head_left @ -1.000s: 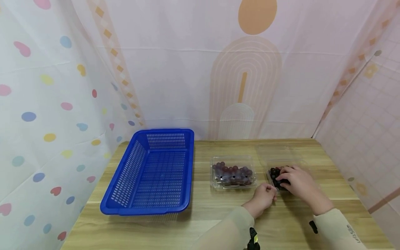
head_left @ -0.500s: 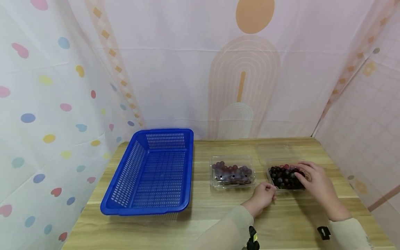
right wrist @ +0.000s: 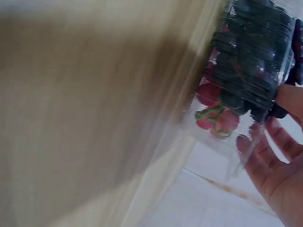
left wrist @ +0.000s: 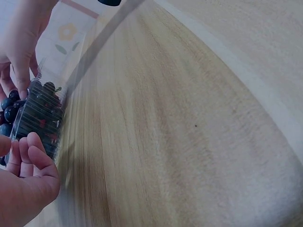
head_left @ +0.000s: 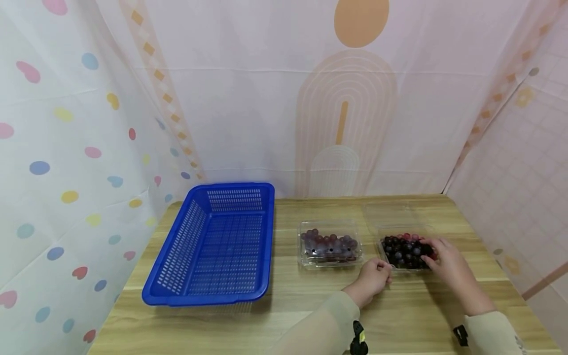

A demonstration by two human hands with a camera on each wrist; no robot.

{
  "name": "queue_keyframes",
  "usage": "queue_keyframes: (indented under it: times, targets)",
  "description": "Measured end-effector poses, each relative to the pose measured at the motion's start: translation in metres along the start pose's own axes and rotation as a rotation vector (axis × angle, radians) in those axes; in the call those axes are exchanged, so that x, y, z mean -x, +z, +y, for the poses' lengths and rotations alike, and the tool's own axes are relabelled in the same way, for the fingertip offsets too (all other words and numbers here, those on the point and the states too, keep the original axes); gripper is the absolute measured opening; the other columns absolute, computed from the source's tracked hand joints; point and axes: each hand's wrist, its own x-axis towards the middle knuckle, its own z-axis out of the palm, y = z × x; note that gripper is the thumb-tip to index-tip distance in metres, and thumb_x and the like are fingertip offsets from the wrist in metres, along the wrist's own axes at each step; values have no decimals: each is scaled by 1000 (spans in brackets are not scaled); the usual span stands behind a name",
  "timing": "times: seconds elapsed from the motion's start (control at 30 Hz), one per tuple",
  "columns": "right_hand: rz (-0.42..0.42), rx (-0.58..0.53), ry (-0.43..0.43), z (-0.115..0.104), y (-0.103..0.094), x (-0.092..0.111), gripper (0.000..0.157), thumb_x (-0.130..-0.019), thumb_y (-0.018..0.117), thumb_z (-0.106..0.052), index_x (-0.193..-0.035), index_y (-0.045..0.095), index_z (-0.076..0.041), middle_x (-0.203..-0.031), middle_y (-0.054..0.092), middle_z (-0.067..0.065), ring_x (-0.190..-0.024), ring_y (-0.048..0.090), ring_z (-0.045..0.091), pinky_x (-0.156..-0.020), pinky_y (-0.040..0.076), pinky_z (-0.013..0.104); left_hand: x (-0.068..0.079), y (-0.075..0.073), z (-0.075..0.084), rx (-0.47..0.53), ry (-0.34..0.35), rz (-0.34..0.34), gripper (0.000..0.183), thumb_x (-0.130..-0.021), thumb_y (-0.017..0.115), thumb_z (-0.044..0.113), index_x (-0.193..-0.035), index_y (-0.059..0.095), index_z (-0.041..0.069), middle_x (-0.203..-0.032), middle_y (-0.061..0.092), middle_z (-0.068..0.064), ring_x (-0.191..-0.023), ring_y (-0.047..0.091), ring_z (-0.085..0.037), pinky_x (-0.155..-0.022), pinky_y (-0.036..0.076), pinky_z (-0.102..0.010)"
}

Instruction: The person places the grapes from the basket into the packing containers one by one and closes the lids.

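Observation:
Dark grapes [head_left: 401, 254] fill an open clear plastic box [head_left: 381, 244] at the table's right side, with red grapes [right wrist: 208, 94] showing beneath and behind them. My left hand [head_left: 373, 280] pinches the box's near left corner between thumb and fingers, also seen in the left wrist view. At the right end of the box, my right hand [head_left: 450, 264] reaches in from above. Its thumb lies on the near side of the dark grapes and its fingers curl round their far side. In the right wrist view those fingers [right wrist: 265, 156] are beside the box's end wall.
A second clear plastic box [head_left: 330, 224], lid down, holds reddish-purple grapes [head_left: 330, 241] just left of my left hand. A blue plastic basket [head_left: 262, 276] stands on the left of the wooden table [head_left: 310, 315]. Patterned curtains [head_left: 248, 108] hang behind and at both sides.
My right hand has moved from the left part of the dark grapes to the box's right end, then lowered its fingers onto the grapes there. The left hand stays at the corner.

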Motion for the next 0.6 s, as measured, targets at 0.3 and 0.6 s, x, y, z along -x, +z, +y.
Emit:
queue_keyframes:
  times: [0.3,0.6]
  targets:
    - [-83,-143,93,2,-6,4,43,-86,68,-10,-121,50,7,-109,51,26,-85,55,31,-63,46,38,-1,1,-2,-8,4,-6,11,-97,54,13,-86,55,10,-73,57,-2,-69,59,-16,-59,40,-25]
    - [-133,-69,80,-2,-8,-2,43,-83,69,-6,-120,51,8,-112,51,30,-82,55,31,-64,47,42,2,-1,3,-27,-8,-12,11,-97,53,15,-87,56,11,-81,61,-7,-76,62,-22,-61,42,-28]
